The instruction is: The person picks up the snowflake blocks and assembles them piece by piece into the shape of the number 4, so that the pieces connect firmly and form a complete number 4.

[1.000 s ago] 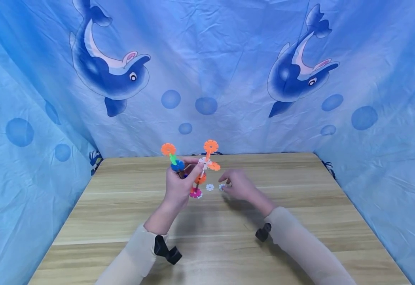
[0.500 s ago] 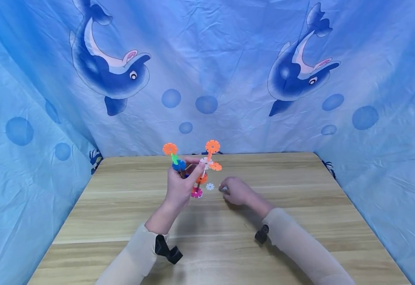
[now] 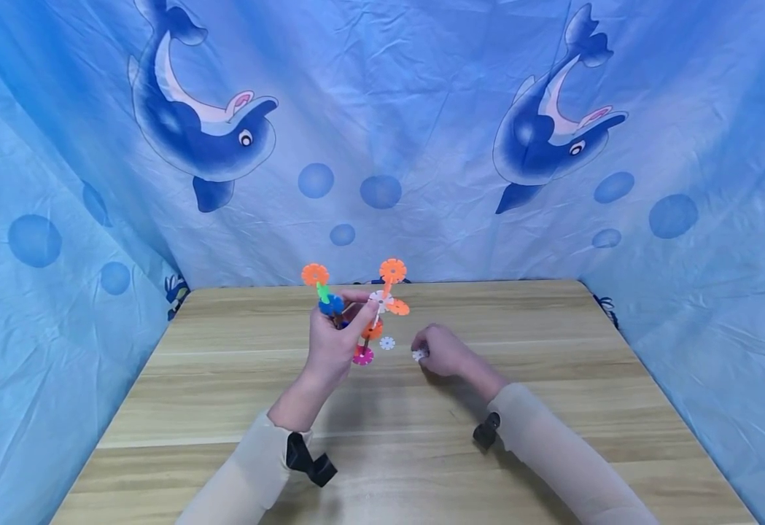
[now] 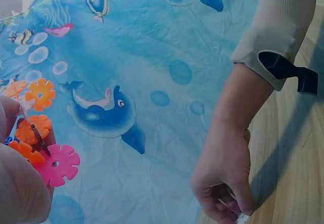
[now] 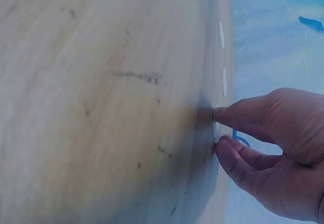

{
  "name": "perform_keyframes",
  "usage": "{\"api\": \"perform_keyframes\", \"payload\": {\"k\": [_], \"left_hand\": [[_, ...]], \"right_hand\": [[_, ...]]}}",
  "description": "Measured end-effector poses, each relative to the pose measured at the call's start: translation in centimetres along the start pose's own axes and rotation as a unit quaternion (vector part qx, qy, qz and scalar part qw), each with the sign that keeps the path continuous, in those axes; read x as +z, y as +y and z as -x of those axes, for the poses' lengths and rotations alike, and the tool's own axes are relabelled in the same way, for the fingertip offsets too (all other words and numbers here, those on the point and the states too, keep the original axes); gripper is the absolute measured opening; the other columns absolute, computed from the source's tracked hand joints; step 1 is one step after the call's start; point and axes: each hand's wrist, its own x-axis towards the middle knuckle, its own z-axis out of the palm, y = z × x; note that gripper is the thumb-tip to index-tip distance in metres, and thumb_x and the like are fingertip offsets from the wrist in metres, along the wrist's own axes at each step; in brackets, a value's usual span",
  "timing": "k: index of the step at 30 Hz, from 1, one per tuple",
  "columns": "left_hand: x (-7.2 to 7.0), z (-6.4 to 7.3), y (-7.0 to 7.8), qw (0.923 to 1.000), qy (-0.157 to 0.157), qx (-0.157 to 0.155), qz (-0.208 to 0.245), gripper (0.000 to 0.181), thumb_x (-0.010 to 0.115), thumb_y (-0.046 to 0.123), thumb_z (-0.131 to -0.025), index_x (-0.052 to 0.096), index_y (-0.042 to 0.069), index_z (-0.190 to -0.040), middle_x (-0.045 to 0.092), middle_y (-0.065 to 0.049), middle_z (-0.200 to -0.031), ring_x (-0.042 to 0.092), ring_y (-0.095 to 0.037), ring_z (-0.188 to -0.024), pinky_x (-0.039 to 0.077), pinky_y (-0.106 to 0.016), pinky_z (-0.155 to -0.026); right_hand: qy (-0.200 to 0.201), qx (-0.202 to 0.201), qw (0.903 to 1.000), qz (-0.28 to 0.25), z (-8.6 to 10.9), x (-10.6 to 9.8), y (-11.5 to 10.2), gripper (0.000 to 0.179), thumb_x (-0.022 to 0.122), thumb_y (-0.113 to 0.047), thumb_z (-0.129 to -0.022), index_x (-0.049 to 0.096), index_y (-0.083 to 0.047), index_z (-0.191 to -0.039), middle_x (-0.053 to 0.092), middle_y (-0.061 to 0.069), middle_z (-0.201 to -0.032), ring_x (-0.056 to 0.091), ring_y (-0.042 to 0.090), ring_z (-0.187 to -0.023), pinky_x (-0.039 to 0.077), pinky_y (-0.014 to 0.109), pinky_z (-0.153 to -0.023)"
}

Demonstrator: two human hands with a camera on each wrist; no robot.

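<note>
In the head view, my left hand [image 3: 331, 343] grips a built-up figure of slotted snowflake discs above the table. Orange discs [image 3: 392, 270], a green disc [image 3: 323, 293], a blue disc [image 3: 331, 305], a white disc and a pink disc [image 3: 363, 356] show in it. The left wrist view shows the pink disc [image 4: 58, 165] jutting out beside my palm. Right of the figure, my right hand [image 3: 444, 351] pinches a white snowflake disc [image 3: 418, 355] down at the tabletop. In the right wrist view, thumb and finger hold this disc [image 5: 216, 131] by opposite edges.
A loose white disc [image 3: 387, 343] lies on the wooden table [image 3: 382, 467] between my hands. Two white discs, one of them farther off [image 5: 220, 35], lie beyond my fingers in the right wrist view. A blue dolphin-print curtain [image 3: 421, 109] surrounds the table.
My right hand has closed on the white disc and shifted it a little right and towards me. The left hand and its figure have moved only slightly right.
</note>
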Motion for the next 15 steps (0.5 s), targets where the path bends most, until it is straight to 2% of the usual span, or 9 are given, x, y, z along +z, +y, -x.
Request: {"api": "perform_keyframes", "payload": {"k": [3,8,11,15], "left_hand": [[0.0,0.0,0.0,1.0000,0.000,-0.004,0.000,0.008,0.070,0.000,-0.098,0.070,0.005,-0.105,0.074,0.005,-0.101,0.075,-0.017,-0.091,0.064,-0.024,-0.082],[0.2,0.0,0.1,1.0000,0.003,-0.006,-0.003,0.008,0.071,0.002,-0.098,0.070,0.008,-0.104,0.074,0.006,-0.101,0.074,-0.014,-0.090,0.063,-0.024,-0.082],[0.2,0.0,0.2,0.9999,0.004,-0.009,-0.004,0.010,0.071,0.002,-0.098,0.071,0.011,-0.103,0.073,0.005,-0.102,0.074,-0.014,-0.091,0.064,-0.024,-0.083],[0.2,-0.1,0.1,0.9998,0.007,-0.014,-0.009,0.009,0.071,0.002,-0.099,0.070,0.009,-0.104,0.073,0.004,-0.102,0.074,-0.016,-0.094,0.064,-0.024,-0.085]], "right_hand": [[-0.011,0.009,0.9998,-0.012,0.2,-0.2,0.2,0.024,0.079,-0.001,-0.086,0.076,-0.005,-0.109,0.073,0.007,-0.101,0.068,0.021,-0.096,0.062,0.041,-0.093],[-0.011,0.011,0.9993,-0.034,0.5,-0.5,0.4,0.019,0.078,0.002,-0.084,0.072,-0.008,-0.100,0.068,0.003,-0.092,0.063,0.017,-0.085,0.059,0.035,-0.081],[-0.006,-0.001,0.9989,-0.047,0.7,-0.6,0.7,0.016,0.074,0.003,-0.086,0.072,-0.010,-0.096,0.068,0.001,-0.088,0.061,0.015,-0.081,0.056,0.031,-0.075],[0.022,-0.006,0.9966,-0.079,0.8,-1.2,0.9,0.011,0.071,-0.002,-0.093,0.072,-0.012,-0.097,0.067,-0.001,-0.086,0.061,0.013,-0.078,0.054,0.029,-0.070]]}}
